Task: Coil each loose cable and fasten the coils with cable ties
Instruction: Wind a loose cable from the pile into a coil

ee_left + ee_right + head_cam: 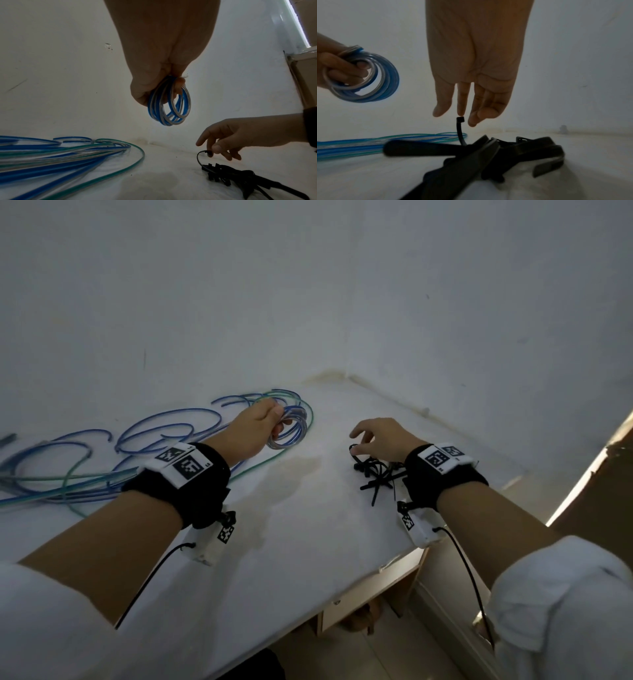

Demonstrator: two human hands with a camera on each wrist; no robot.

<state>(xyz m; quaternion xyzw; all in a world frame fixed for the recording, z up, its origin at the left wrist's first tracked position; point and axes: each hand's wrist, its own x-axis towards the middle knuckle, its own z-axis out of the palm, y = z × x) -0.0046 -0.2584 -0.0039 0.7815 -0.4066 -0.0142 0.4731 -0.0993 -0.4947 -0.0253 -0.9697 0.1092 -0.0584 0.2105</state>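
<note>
My left hand [274,421] grips a small coil of blue and clear cable [291,431] and holds it above the white table; the left wrist view shows the coil [169,106] hanging from curled fingers. My right hand [359,440] hovers over a pile of black cable ties [376,474] with its fingers straight and pointing down. One tie [459,129] curves up from the pile, and its head sits just under a fingertip [462,108]; nothing is pinched. Loose blue and green cables [102,460] sprawl on the table's left side.
The white table [274,542] stands in a corner between two white walls. Its right front edge [394,563] drops off close to my right forearm, with a wooden drawer unit [359,607] below. Bare tabletop lies between the cables and the ties.
</note>
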